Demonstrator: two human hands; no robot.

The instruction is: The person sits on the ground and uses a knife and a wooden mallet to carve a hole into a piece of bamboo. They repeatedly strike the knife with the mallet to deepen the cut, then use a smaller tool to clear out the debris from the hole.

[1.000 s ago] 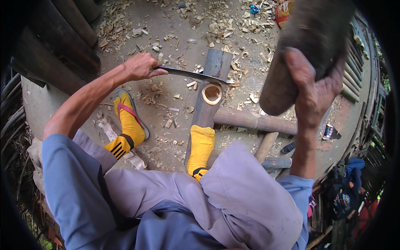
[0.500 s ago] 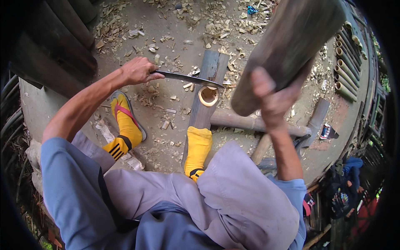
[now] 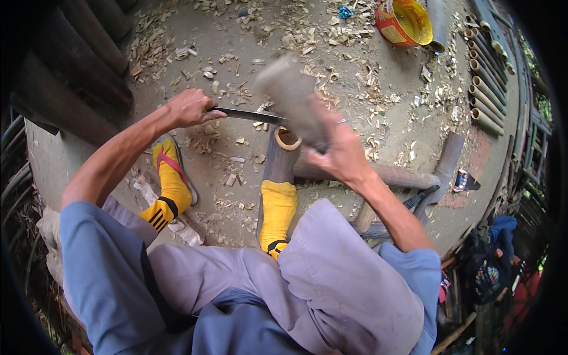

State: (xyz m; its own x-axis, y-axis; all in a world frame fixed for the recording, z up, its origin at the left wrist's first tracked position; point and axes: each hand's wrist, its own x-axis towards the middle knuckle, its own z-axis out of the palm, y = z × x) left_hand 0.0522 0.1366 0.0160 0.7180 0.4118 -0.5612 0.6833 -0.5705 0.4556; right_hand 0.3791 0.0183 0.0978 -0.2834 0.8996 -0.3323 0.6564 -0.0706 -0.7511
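Observation:
My left hand [image 3: 192, 107] is closed round the handle of a long dark knife [image 3: 245, 114], its blade pointing right. The blade's tip end lies at the far side of a round hole with a pale cut rim [image 3: 288, 147], in a dark bamboo pole [image 3: 278, 165] on the ground. My right hand [image 3: 343, 148] grips a thick wooden block [image 3: 287, 94], smeared by motion, which hides the blade's tip and the pole's far end. Whether block and blade touch, I cannot tell. My foot in a yellow sock [image 3: 279, 207] rests on the pole's near part.
Another bamboo pole [image 3: 396, 175] runs right from the holed one to a dark bamboo piece [image 3: 444, 160]. A small can [image 3: 460, 180] stands beyond. Farther off are a red and yellow bucket [image 3: 395, 29] and stacked bamboo tubes [image 3: 486, 97]. Wood chips [image 3: 367, 89] litter the ground.
My right hand has swung the wooden block left and down from the upper right, over the knife. The bucket has come into sight. My left hand keeps its hold, barely shifted.

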